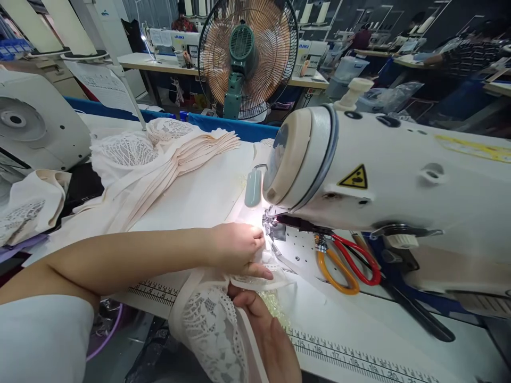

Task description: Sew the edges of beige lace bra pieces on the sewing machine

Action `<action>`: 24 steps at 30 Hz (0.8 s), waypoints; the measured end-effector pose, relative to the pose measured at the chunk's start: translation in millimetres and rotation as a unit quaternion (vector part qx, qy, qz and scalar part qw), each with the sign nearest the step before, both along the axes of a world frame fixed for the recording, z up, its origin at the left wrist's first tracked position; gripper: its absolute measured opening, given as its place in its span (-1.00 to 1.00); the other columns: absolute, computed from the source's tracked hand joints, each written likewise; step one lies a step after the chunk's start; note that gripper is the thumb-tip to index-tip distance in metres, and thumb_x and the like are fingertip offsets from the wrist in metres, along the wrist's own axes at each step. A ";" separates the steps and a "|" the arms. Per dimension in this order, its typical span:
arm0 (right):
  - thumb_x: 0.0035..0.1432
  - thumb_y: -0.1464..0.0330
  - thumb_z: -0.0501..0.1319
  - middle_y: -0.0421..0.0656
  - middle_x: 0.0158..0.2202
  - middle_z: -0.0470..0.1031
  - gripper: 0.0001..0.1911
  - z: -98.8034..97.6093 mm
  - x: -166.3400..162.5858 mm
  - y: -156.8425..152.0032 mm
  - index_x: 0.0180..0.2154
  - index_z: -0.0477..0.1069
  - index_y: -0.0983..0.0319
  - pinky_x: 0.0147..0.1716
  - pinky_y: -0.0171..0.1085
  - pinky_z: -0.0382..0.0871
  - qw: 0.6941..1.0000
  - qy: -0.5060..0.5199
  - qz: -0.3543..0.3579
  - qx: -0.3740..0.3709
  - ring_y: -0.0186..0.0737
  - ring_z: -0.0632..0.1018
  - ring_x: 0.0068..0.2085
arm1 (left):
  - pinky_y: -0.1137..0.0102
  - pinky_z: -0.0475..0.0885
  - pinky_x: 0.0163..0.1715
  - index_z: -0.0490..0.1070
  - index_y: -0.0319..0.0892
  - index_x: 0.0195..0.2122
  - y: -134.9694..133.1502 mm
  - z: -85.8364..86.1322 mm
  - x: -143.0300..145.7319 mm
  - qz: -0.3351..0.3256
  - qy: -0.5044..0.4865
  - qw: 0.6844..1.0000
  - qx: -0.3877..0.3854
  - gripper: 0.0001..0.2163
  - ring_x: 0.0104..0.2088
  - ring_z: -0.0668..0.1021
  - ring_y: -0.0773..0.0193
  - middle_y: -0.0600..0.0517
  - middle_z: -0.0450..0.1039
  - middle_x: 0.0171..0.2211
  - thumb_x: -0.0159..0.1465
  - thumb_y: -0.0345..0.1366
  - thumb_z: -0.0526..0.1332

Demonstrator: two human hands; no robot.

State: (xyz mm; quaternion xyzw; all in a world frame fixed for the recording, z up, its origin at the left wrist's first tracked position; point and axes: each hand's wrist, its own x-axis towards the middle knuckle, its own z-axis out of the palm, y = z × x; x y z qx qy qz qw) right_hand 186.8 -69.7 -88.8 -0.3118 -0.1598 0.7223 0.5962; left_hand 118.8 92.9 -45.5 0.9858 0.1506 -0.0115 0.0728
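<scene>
A white lace bra piece (213, 332) runs from the table's front edge up to the lit needle area (268, 219) of the sewing machine (379, 159). My left hand (239, 250) lies on it just left of the presser foot, fingers curled down and closed on the fabric. Lower down, my right hand (265, 335) is palm up beneath the lace edge. Its fingers close around the cup, partly hidden by the cloth. A strip of fabric passes under the needle toward the back, beside a grey-green oval guard (253, 188).
Red-handled scissors (365, 263) and an orange-handled tool (339, 274) lie under the machine arm. Stacked cream lace pieces (175, 159) cover the table's left. A ruler strip (339, 356) follows the front edge. Behind stands a fan (242, 50); other people sit at the back right.
</scene>
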 end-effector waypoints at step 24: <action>0.00 -0.04 0.16 -0.15 -0.12 0.44 -0.57 -5.9 3.1 7.0 -0.24 0.37 0.14 -0.09 -0.17 0.28 0.997 0.009 0.052 -0.051 -0.07 0.43 -0.09 | 0.25 0.33 -0.25 0.47 -0.37 -0.23 7.6 -28.0 3.0 -0.012 0.010 0.989 0.144 -0.28 -0.25 0.41 0.10 -0.20 0.40 -0.19 0.17 0.27 -0.10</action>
